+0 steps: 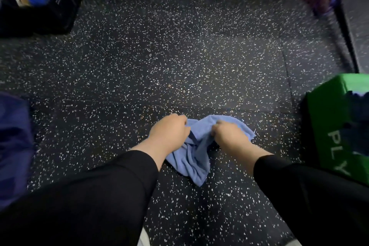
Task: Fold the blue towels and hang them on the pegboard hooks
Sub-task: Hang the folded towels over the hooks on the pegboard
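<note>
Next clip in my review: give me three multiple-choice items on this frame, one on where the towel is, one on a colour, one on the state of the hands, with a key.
1. Where is the blue towel?
A. On the speckled floor, in front of the person
B. Draped over the green box
C. Hanging from a pegboard hook

2. What colour is the box lettered "PLY" at the right edge?
A. Red
B. Green
C. White

3. What are the hands doing?
A. Both lie flat on the floor
B. Only the right hand touches the towel
C. The left hand and the right hand both grip the bunched towel

Key: 1 A, the cloth lies crumpled on the floor between the forearms; 2 B, its sides are plainly green; 3 C, the fingers of both hands curl into the fabric.
</note>
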Available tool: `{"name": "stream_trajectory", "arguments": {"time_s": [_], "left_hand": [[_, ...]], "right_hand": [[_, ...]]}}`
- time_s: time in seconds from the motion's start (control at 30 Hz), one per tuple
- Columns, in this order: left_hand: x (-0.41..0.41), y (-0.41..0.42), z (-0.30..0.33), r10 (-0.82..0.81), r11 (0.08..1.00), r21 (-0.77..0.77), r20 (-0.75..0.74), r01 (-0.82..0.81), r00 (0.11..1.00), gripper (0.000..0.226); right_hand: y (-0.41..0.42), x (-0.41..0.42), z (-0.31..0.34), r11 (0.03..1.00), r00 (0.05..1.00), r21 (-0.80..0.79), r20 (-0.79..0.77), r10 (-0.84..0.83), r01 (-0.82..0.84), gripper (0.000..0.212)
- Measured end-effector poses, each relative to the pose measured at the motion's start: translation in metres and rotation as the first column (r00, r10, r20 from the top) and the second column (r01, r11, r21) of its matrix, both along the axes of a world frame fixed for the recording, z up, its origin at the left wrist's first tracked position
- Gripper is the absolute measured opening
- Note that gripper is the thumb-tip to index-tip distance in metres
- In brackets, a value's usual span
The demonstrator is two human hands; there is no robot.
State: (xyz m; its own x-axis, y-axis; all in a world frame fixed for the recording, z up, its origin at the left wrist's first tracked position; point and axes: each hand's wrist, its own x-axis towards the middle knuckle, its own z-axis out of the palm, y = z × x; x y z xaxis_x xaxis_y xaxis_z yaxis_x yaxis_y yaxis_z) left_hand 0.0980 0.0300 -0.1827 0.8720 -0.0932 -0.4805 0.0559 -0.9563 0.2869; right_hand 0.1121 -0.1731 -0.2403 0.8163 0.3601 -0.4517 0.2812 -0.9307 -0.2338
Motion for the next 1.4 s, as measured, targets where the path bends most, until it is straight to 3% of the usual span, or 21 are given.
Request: {"name": "stream_trajectory", "arguments": {"time_s": [0.1,0.23,0.37,0.53,0.6,0.67,0.77,0.87,0.93,1.0,1.1,1.27,1.4], "left_hand": [[0.005,0.000,0.025,0.031,0.999,-0.034,0.046,-0.029,0.998,0.026],[0.008,-0.011,0.086,0.105,0.968,-0.232,0.052,-0.090,0.993,0.033],[-0.005,-0.025,0.161,0.152,0.842,-0.523,-0.006,-0.133,0.988,0.049],[-0.051,-0.043,0.240,0.263,0.642,-0.754,0.049,-0.136,0.964,0.027],[-0.070,-0.050,0.263,0.319,0.649,-0.751,0.119,-0.125,0.940,0.018],[-0.089,-0.054,0.281,0.367,0.670,-0.732,0.178,-0.127,0.913,0.014],[-0.110,-0.049,0.296,0.401,0.620,-0.776,0.187,-0.115,0.897,0.016],[-0.118,-0.042,0.310,0.420,0.608,-0.787,0.209,-0.103,0.883,0.013],[-0.117,-0.038,0.315,0.469,0.585,-0.802,0.212,-0.122,0.858,0.015],[-0.117,-0.033,0.323,0.516,0.581,-0.797,0.206,-0.164,0.832,0.022],[-0.121,-0.028,0.331,0.472,0.589,-0.794,0.186,-0.151,0.862,0.031],[-0.122,-0.029,0.341,0.413,0.559,-0.827,0.213,-0.062,0.885,0.009],[-0.124,-0.034,0.343,0.344,0.607,-0.795,0.287,0.022,0.894,0.012]], "right_hand": [[-0.004,0.016,0.045,0.925,0.969,0.299,0.007,-0.246,0.233,0.018],[-0.007,0.029,0.130,0.640,0.862,0.587,-0.244,-0.444,0.495,0.023],[-0.011,0.019,0.221,0.458,0.856,0.749,-0.283,-0.432,0.479,0.015],[-0.012,-0.029,0.326,0.326,0.862,0.835,-0.298,-0.409,0.444,0.015],[-0.014,-0.055,0.351,0.303,0.866,0.847,-0.307,-0.394,0.438,0.014],[-0.016,-0.076,0.370,0.343,0.879,0.851,-0.244,-0.410,0.397,0.011],[-0.019,-0.099,0.392,0.531,0.909,0.815,0.013,-0.416,0.232,0.014],[-0.023,-0.119,0.403,0.782,0.931,0.612,0.205,-0.302,0.119,0.036],[-0.026,-0.129,0.406,0.857,0.925,0.503,0.266,-0.272,0.108,0.031],[-0.031,-0.135,0.411,0.869,0.888,0.469,0.319,-0.333,0.158,0.021],[-0.035,-0.141,0.413,0.850,0.851,0.487,0.343,-0.398,0.201,0.018],[-0.032,-0.143,0.409,0.716,0.837,0.645,0.212,-0.505,0.269,0.014],[-0.028,-0.139,0.410,0.699,0.847,0.675,0.211,-0.488,0.235,0.006]]}}
